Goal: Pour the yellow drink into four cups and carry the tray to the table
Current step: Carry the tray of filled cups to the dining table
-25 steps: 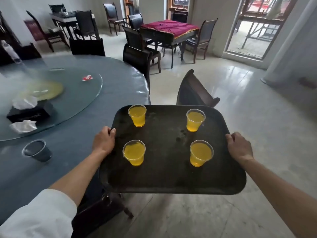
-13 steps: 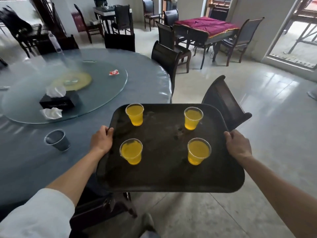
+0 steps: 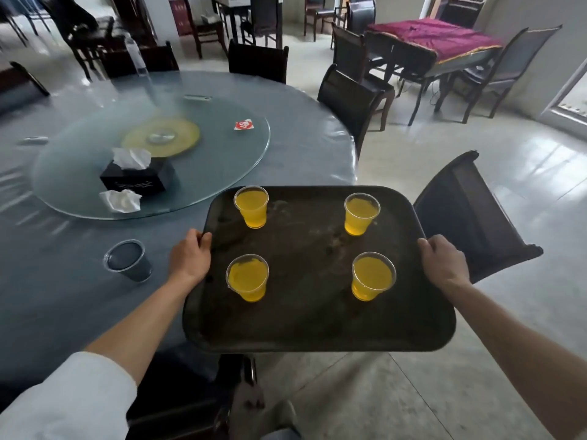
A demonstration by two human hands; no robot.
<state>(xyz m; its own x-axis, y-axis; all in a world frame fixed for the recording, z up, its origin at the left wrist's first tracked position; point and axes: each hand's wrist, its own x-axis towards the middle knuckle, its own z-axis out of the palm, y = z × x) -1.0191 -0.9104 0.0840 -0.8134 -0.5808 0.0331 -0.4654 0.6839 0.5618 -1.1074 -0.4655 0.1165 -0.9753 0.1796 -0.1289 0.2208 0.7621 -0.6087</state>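
Over round grey counter [image 3: 286, 147] edge — both hands [image 3: 190, 258] grip dark plastic tray [image 3: 311, 319]; lower level, four yellow-filled clear cups [image 3: 247, 277] upright.

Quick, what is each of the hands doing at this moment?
Left hand: closed on the left rim of the tray.
Right hand: closed on the tray's right rim.

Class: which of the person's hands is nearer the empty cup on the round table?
Left. The left hand is just right of the empty cup; the right hand is across the tray.
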